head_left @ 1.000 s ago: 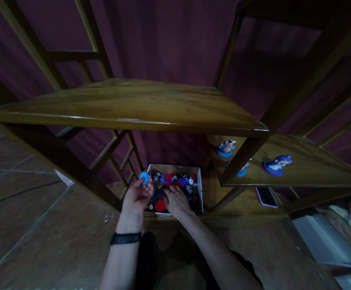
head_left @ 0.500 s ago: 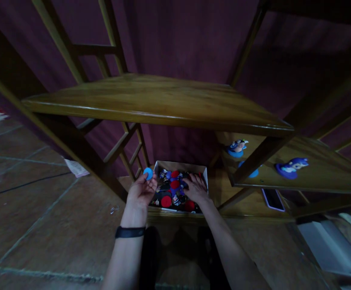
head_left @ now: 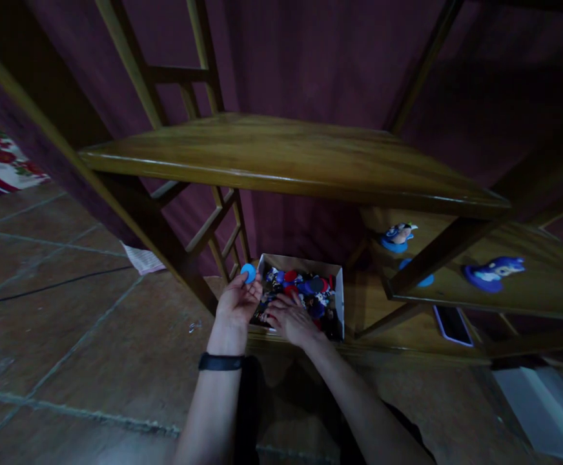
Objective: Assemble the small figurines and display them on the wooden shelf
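Note:
My left hand, palm up, has its fingers closed on a blue round disc beside the left edge of a shallow cardboard box. Whether anything is attached under the disc is hidden. Inside the box lie several small figurines in blue, black, white and red, some with red round bases. My right hand reaches over the front left part of the box, fingers somewhat apart and touching the figurines; I see nothing held in it. The fingertips are partly lost among the dark figures.
A wooden shelf board spans above the box. On a lower shelf to the right stand a blue-based figurine and a blue-and-white figurine. A phone lies below them. A black cable crosses the tiled floor at left.
My right hand has moved from the right side of the box to its front left, uncovering figurines on the right. The left hand keeps the blue disc. The view has shifted a little.

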{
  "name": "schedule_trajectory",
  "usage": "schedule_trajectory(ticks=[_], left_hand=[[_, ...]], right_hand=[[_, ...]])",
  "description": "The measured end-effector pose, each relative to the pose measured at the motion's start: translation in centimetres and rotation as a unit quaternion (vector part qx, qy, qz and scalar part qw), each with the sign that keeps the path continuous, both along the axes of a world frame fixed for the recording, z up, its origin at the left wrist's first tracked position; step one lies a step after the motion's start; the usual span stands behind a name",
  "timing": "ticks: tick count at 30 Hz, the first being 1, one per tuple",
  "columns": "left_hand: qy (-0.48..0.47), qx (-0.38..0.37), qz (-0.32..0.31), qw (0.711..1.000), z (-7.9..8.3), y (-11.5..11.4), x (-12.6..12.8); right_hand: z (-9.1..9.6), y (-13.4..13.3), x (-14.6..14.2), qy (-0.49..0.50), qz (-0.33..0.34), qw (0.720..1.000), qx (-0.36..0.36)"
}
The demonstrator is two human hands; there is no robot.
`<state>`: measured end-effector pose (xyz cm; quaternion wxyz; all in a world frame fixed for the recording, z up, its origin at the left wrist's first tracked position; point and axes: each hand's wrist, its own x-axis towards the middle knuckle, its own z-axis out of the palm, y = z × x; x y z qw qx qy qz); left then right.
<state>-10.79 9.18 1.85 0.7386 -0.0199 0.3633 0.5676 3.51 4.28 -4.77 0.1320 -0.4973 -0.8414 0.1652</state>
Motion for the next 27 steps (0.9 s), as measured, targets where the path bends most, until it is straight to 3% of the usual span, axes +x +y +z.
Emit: schedule_trajectory(ticks=[7,12,20,27], left_hand=[[0.008,-0.006,0.007,1.0,0.1,0.1,-0.4],[0.006,-0.012,0.006,1.0,0.3,0.0,-0.1],[0.005,-0.019,-0.018,1.0,0.1,-0.4,0.9],[0.021,-0.021,-0.021,0.999,0.4,-0.9,1.0]], right_hand=[[0.8,1.9,2.9,-0.062,-0.132,0.989,0.005],[0.1,2.6,-0.2,0.005,-0.063,0.996,0.068],[-2.9,4.0,-4.1,-0.048,-0.12,0.992,0.002],[-3.5,3.5,-5.7,0.021,-0.112,0.993,0.014]])
